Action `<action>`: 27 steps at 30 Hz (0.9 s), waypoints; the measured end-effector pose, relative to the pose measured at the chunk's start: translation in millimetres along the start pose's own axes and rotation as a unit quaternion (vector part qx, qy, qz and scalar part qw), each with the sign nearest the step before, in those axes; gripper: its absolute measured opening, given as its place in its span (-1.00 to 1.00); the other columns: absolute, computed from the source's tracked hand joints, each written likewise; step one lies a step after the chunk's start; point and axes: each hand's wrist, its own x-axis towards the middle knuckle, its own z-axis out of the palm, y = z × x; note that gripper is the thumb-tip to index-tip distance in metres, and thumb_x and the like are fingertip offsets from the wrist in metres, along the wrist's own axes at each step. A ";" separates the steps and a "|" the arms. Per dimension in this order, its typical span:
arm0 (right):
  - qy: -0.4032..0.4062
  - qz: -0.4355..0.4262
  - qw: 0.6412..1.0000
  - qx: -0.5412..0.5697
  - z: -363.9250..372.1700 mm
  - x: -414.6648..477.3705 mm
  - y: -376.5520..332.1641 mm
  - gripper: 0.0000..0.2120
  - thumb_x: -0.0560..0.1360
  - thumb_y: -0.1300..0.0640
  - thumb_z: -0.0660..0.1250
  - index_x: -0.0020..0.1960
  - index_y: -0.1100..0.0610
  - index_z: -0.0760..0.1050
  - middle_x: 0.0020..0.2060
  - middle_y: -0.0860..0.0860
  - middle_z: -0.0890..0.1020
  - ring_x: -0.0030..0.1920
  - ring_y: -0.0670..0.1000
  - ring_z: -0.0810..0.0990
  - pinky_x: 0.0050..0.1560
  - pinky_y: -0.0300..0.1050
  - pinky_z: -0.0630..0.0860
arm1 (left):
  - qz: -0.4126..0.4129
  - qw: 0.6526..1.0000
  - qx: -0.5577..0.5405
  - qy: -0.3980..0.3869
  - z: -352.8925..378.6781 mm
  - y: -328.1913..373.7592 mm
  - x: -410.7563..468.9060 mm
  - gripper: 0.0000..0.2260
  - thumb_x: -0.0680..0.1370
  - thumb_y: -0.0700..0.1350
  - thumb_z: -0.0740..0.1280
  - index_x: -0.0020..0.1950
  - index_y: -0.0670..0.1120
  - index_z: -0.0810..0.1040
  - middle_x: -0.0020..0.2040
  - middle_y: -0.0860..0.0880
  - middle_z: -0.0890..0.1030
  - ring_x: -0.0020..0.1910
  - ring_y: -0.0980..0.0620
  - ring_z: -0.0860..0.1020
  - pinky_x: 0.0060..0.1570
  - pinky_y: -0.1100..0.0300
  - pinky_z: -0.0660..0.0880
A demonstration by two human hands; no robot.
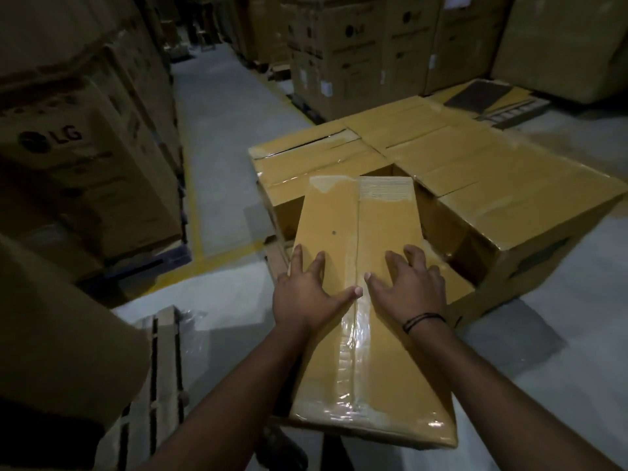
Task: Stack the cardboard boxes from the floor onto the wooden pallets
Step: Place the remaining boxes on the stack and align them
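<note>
A long taped cardboard box lies in front of me, its far end reaching into a gap among several tan boxes stacked in a low layer. Both hands lie flat on its top. My left hand presses left of the taped centre seam with fingers spread. My right hand, with a dark band at the wrist, presses right of the seam. A wooden pallet lies on the floor at the lower left, partly hidden by a big box. The pallet under the stacked layer is hidden.
Tall stacks of printed cartons line the left side of the aisle. More cartons stand at the back right. A yellow floor line runs along the grey concrete aisle. Flat cardboard sheets lie behind the stack.
</note>
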 end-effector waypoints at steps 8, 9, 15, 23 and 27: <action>0.105 0.117 0.987 0.005 57.5 112.0 -75.8 -0.40 0.51 -0.37 0.23 0.45 -0.10 0.41 0.52 -0.02 0.25 0.35 0.21 0.38 0.34 0.16 0.40 | 0.145 0.989 0.020 -0.026 -4.7 -51.9 182.3 0.00 0.31 0.69 0.13 0.63 0.19 0.19 0.69 0.00 -0.02 0.53 -0.28 0.31 0.35 -0.20 0.39; 0.113 0.131 0.985 0.003 63.6 124.3 -83.5 -0.39 0.51 -0.36 0.23 0.45 -0.09 0.41 0.52 -0.02 0.25 0.35 0.21 0.38 0.34 0.16 0.40 | 0.158 0.987 0.024 -0.034 -5.2 -56.1 203.2 0.00 0.31 0.69 0.13 0.63 0.20 0.18 0.69 0.01 -0.03 0.52 -0.29 0.32 0.33 -0.20 0.41; 0.141 0.226 0.964 -0.010 110.0 181.8 -115.9 -0.40 0.50 -0.35 0.23 0.44 -0.07 0.42 0.51 -0.01 0.27 0.32 0.24 0.40 0.31 0.13 0.39 | 0.246 0.963 0.039 -0.108 9.8 -78.2 307.1 -0.02 0.34 0.66 0.15 0.65 0.21 0.07 0.69 0.03 -0.15 0.53 -0.35 0.25 0.33 -0.20 0.41; 0.181 0.356 0.917 0.009 180.3 259.9 -141.8 -0.42 0.47 -0.33 0.30 0.38 -0.05 0.51 0.45 -0.02 0.32 0.27 0.25 0.44 0.29 0.14 0.41 | 0.375 0.902 0.082 -0.199 43.4 -94.0 435.4 0.01 0.36 0.64 0.16 0.67 0.17 0.00 0.68 -0.02 -0.20 0.54 -0.39 0.20 0.41 -0.22 0.33; 0.228 0.399 0.888 0.004 187.5 289.2 -156.4 -0.45 0.48 -0.31 0.33 0.37 -0.04 0.52 0.46 -0.02 0.32 0.23 0.21 0.47 0.29 0.14 0.41 | 0.439 0.870 0.085 -0.210 47.8 -84.9 488.4 0.00 0.37 0.63 0.17 0.67 0.17 0.01 0.68 -0.02 -0.20 0.52 -0.36 0.24 0.40 -0.19 0.36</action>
